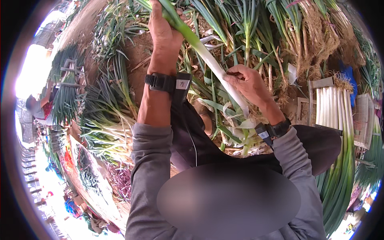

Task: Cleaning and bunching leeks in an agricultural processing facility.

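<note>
White and green, a long onion [201, 49] slants from between eleven and twelve o'clock to three; the left hand [163, 34], just before twelve, grips its green part, and the right hand [249, 83], at two, pinches the white shaft [215, 65]. Beside black wristbands [159, 81], dark modules [182, 94] carry small white labels [183, 84], each bearing one dark character

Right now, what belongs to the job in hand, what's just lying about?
In the job:
long onion, in left hand and right hand
likely: rooty onions, top right; white-stemmed bundle, right

Apparently lying about:
purple heap, lower left
blue item, right
</note>
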Action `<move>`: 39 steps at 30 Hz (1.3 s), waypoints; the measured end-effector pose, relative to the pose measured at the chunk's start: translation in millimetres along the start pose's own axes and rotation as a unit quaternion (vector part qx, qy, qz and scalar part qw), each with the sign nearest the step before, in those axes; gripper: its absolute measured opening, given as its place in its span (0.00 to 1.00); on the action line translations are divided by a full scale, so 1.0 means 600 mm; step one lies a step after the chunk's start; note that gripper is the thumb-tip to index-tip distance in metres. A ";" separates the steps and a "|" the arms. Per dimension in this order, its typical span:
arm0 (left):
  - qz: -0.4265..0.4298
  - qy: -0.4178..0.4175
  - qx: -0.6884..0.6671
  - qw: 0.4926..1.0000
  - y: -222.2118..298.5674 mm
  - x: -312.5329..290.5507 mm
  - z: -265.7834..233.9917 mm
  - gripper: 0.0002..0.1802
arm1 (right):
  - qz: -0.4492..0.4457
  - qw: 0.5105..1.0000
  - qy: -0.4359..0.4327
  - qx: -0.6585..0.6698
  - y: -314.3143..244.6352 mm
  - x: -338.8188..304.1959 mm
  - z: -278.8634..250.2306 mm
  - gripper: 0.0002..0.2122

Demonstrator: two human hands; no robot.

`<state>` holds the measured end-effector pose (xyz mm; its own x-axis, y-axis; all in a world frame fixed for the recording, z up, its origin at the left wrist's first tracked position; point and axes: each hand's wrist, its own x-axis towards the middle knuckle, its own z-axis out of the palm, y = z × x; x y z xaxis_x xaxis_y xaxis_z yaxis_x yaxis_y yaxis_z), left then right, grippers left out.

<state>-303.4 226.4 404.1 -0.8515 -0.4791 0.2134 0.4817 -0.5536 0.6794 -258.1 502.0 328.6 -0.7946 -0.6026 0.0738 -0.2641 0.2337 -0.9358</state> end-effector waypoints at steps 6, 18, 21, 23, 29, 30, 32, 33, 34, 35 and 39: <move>0.005 0.010 0.011 1.000 0.007 -0.006 -0.001 0.23 | 0.022 0.997 -0.068 0.013 -0.012 -0.006 0.005 0.10; 0.015 0.044 0.046 0.998 0.037 0.017 -0.032 0.24 | 0.122 0.971 -0.060 0.199 0.014 -0.109 -0.067 0.07; 0.041 0.037 0.093 0.994 0.042 0.018 -0.028 0.26 | 0.081 0.988 -0.127 0.012 0.070 -0.165 -0.063 0.09; 0.048 0.097 0.126 0.986 0.023 0.004 -0.005 0.27 | 0.075 0.988 -0.123 -0.063 0.095 -0.173 -0.053 0.09; 0.091 0.059 0.141 0.984 -0.009 -0.024 0.006 0.22 | 0.068 0.971 -0.109 -0.200 0.138 -0.180 -0.035 0.10; 0.093 0.068 0.142 0.983 -0.015 -0.027 0.013 0.22 | 0.070 0.968 -0.091 -0.225 0.152 -0.186 -0.037 0.10; 0.111 0.054 0.155 0.980 -0.012 -0.024 0.004 0.21 | 0.082 0.968 -0.093 -0.219 0.152 -0.186 -0.026 0.11; 0.127 0.041 0.168 0.977 -0.010 -0.021 -0.001 0.21 | 0.095 0.968 -0.096 -0.212 0.152 -0.186 -0.024 0.12; 0.124 0.038 0.167 0.977 -0.010 -0.019 0.002 0.21 | 0.098 0.968 -0.093 -0.211 0.156 -0.188 -0.027 0.12; 0.131 0.069 0.180 0.972 -0.011 -0.015 0.004 0.22 | 0.050 0.979 -0.019 -0.197 0.161 -0.190 -0.033 0.14; 0.159 0.119 0.196 0.960 0.002 -0.007 -0.016 0.22 | -0.037 0.968 0.063 -0.240 0.080 -0.161 -0.029 0.23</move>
<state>-297.4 220.7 397.4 -0.5797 -0.7496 0.3196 0.5552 -0.0762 0.8283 -203.7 585.0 282.3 -0.8159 -0.5408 0.2044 -0.5227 0.5389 -0.6606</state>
